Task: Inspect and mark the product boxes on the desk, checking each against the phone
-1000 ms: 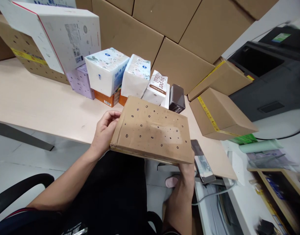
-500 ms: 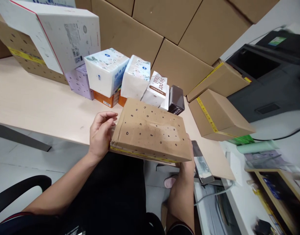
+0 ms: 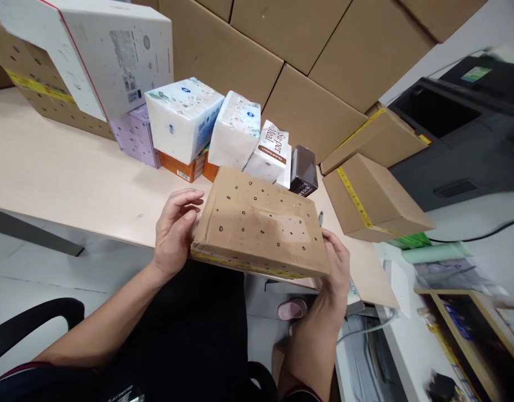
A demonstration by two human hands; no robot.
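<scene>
Right hand swings outward at the box's end!
Its grip, can't tell; left hand curves loosely open alongside, table probably taking weight.

"Su-per Meal" above "NutriMotion" on the white packet

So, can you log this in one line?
dotted box: between hands | left hand: at left end, contact unclear | right hand: at right end
</scene>
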